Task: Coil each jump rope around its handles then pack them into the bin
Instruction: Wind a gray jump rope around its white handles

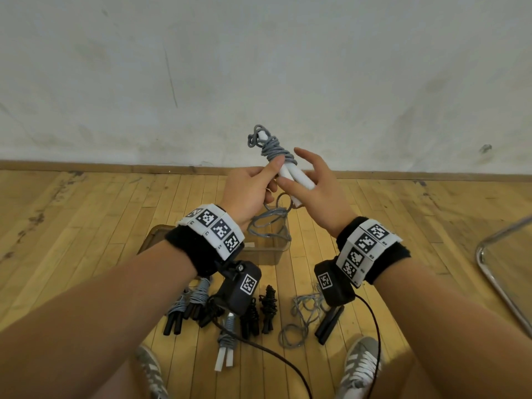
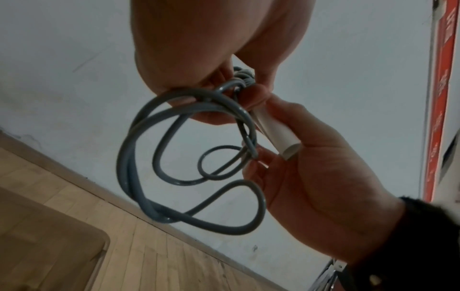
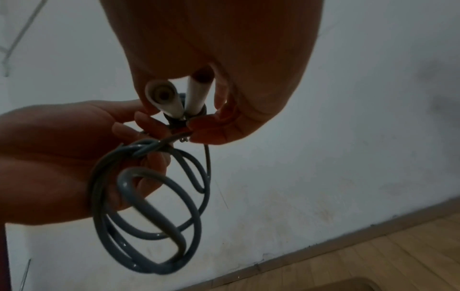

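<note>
— Head view: what was up in front of the person?

— A grey rope (image 1: 273, 149) with two white handles (image 1: 290, 175), held side by side above the bin (image 1: 267, 253). Part of the rope was wound round the far ends of the handles; the rest hung in loose loops down toward the bin.

— Which hand had it?

— The left hand (image 1: 250, 191) pinched the wound part, fingers (image 1: 273, 168) curled on the rope just where it met the handles. The left wrist view showed more loops gathered in that palm.

— And the right hand (image 1: 319, 188)?

— It touched the near ends of the handles from the side. In the head view its fingers (image 1: 305, 158) looked spread and fairly straight. In the right wrist view, its fingertips closed in on the handles near the coil, and a strand of rope ran past them. Whether they truly gripped, I could not tell.

— Where did the other ropes lie?

— On the wooden floor (image 1: 86, 226), near the person's shoes (image 1: 362, 367). Several coiled bundles with black handles (image 1: 187, 309) lay in a row nearer the person than the bin, one coiled white-handled rope (image 1: 226, 349) beside them, and to the right a loose rope (image 1: 302, 315) with black handles, uncoiled.

— Anything else?

— A metal chair frame (image 1: 501, 272) at the right edge, and a scuffed white wall (image 1: 259, 67) behind.
</note>
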Available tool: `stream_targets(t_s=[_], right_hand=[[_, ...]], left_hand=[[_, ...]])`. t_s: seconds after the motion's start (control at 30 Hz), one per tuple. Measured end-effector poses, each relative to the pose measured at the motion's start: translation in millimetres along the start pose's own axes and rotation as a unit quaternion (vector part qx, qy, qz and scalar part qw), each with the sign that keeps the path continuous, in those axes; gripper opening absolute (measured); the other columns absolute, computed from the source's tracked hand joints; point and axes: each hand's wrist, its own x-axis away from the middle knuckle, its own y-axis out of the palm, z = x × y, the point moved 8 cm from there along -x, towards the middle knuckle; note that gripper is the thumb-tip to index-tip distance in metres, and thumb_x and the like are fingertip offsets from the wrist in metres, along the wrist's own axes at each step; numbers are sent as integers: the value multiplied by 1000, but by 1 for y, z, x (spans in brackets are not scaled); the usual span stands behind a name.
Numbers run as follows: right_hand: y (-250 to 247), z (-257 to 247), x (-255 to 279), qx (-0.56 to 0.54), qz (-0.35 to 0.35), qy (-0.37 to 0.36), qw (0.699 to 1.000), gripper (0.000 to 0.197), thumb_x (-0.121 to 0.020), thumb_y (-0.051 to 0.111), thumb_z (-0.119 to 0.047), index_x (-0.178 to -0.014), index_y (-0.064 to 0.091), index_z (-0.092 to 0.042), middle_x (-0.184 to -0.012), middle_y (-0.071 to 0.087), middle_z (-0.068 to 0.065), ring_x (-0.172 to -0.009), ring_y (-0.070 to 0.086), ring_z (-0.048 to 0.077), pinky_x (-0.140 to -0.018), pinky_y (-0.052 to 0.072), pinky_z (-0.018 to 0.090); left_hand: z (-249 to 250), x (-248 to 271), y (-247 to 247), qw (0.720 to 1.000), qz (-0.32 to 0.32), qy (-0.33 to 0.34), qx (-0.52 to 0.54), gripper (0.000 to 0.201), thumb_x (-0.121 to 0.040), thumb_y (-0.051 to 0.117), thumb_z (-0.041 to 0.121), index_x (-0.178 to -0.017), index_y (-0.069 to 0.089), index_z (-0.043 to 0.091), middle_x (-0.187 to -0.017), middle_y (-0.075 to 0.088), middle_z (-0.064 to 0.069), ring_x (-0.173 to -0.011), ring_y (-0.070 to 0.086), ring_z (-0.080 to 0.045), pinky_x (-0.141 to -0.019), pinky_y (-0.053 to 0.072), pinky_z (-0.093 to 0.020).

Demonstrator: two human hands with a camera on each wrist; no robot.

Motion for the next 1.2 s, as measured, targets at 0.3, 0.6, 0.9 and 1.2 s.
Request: stream_targets(t_s=[0.3,0.6,0.9,1.2], right_hand=[[11,-6,1,-11,-57,-50,997,16,-103,58,-15,-110,66,-4,-87,70,0,-76,68,12,-66,51,20],[-10,5,-6,106,32,-63,992,58,-99,63,-21,-153,41,-24,-113,68,-6,-85,73,11,-73,64,36],[-4,-1,-5,225,18,-109,968,44,-105,48,-29,-147,37,-36,-87,65,-6,-62,54,4,-58,44,26],[7,-5,-2,97,-34,-72,992,47,-105,52,-33,-151,39,-37,-114,61,-15,-101,58,-6,-84,50,14]], left_hand=[[-2,-2,5,998,-52,-17,26,35,-100,64,33,-83,69,3,-68,61,-3,-54,54,-11,-54,48,-20],[4,-4,-5,998,-19,12,-52,19,-92,76,23,-101,75,6,-62,65,0,-54,60,-9,-59,54,-23],[-2,-4,5,999,-41,-20,6,29,-97,69,25,-80,70,2,-63,58,1,-56,58,-9,-62,53,-26],[-3,-6,-4,1000,3,-22,-15,40,-82,79,54,-78,78,14,-67,54,0,-57,51,-11,-58,45,-26]])
